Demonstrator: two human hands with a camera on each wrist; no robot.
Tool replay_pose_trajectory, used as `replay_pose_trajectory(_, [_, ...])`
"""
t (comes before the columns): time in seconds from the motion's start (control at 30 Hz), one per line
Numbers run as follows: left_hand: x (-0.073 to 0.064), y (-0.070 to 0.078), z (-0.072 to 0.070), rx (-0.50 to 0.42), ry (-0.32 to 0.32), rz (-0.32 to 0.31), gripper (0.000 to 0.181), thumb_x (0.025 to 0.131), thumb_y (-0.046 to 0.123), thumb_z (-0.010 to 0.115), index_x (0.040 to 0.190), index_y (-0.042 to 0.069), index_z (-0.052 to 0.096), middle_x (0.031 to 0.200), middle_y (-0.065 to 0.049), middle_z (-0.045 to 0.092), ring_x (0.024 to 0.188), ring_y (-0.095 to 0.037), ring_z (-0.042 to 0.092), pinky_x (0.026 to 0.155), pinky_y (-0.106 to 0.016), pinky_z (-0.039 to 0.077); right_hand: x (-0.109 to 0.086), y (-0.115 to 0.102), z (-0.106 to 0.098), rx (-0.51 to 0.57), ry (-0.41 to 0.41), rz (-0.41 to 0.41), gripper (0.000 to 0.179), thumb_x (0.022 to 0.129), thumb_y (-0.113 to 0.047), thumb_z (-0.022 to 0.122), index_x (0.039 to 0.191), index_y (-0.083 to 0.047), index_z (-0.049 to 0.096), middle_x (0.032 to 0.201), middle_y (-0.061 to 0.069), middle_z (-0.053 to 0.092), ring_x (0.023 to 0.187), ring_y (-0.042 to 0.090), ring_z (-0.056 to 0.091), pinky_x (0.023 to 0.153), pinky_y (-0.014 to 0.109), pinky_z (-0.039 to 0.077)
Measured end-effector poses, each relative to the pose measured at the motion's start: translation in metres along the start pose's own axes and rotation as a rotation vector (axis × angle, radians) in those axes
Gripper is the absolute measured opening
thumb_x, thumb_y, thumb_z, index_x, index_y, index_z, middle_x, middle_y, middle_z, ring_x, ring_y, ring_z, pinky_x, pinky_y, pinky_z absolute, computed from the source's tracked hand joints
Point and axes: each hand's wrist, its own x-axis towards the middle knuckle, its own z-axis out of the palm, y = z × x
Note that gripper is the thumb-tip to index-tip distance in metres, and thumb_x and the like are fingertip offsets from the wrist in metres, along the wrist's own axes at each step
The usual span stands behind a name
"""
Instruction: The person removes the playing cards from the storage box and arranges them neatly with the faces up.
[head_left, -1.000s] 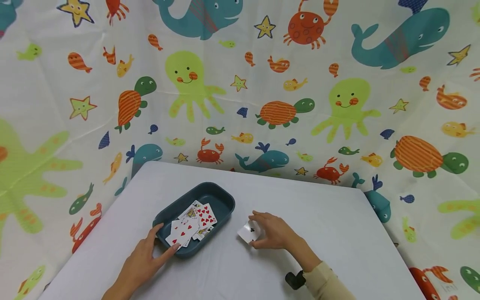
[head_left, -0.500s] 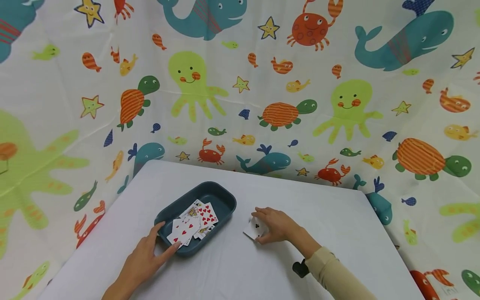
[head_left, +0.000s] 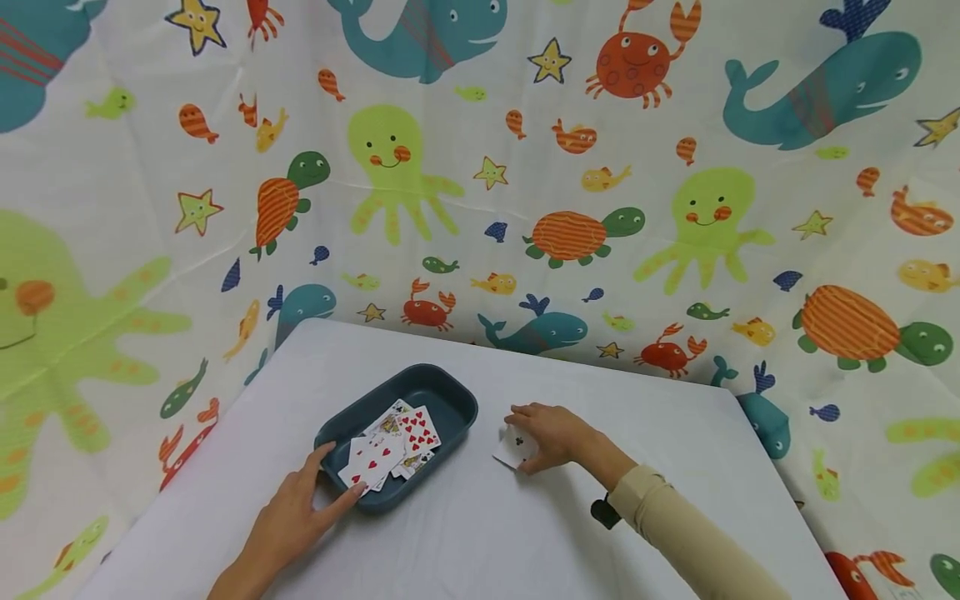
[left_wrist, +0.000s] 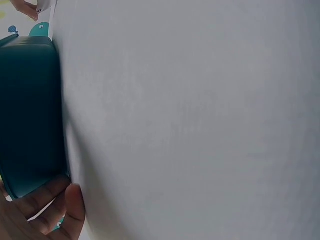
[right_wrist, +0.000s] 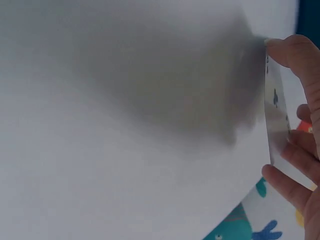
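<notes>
A dark teal tray (head_left: 450, 417) stands on the white-covered table in the head view, with several face-up playing cards (head_left: 378, 454) overlapping in its near end. My left hand (head_left: 288, 512) grips that near end, thumb and index finger spread over the rim; in the left wrist view its fingers (left_wrist: 50, 202) bend against the tray's outer wall. To the right of the tray, my right hand (head_left: 558, 437) pinches a clubs card (head_left: 513, 447) by its edges, low over the table. The right wrist view shows the card (right_wrist: 275, 100) edge-on between thumb and fingertips.
The white tablecloth (head_left: 480, 550) lies around both hands. A curtain printed with sea animals (head_left: 450, 208) hangs close behind the table. A small black object (head_left: 605, 512) shows beside the right sleeve.
My right hand has shifted slightly right and away from me with the clubs card, and the card's glare is gone. My left hand stays at the tray. The head view has turned slightly.
</notes>
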Motion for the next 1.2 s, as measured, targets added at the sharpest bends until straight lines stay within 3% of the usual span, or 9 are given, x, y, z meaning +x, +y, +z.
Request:
replay_pose_trajectory(0.3, [0.001,0.001,-0.003,0.002,0.006,0.012,0.103,0.084,0.077,0.063,0.155,0.008,0.032,0.134,-0.034,0.054,0.116,-0.045,0.057,0.091,-0.065,0.052,0.007,0.001,-0.003,-0.118,-0.078,-0.101,0.078,0.083,-0.043,0.083,0.150,-0.019,0.051,0.157,0.007,0.047,0.138,0.027,0.051,0.106,0.049,0.049])
replay_pose_trajectory(0.63, [0.002,0.002,-0.001,0.004,-0.015,-0.026,0.107,0.082,0.077,0.065,0.155,0.006,0.032,0.130,-0.032,0.055,0.105,-0.038,0.060,0.088,-0.063,0.054,0.021,0.004,-0.004,-0.248,-0.088,-0.207,0.087,0.080,-0.042,0.087,0.154,-0.020,0.046,0.160,0.007,0.043,0.142,0.025,0.047,0.108,0.042,0.048])
replay_pose_trajectory(1.2, [0.003,0.003,0.001,0.016,-0.018,-0.043,0.106,0.082,0.076,0.066,0.155,0.007,0.032,0.129,-0.029,0.057,0.102,-0.035,0.059,0.089,-0.063,0.054,0.033,0.016,-0.009,-0.236,-0.079,-0.140,0.090,0.080,-0.039,0.088,0.155,-0.018,0.043,0.161,0.009,0.042,0.146,0.026,0.043,0.116,0.043,0.040])
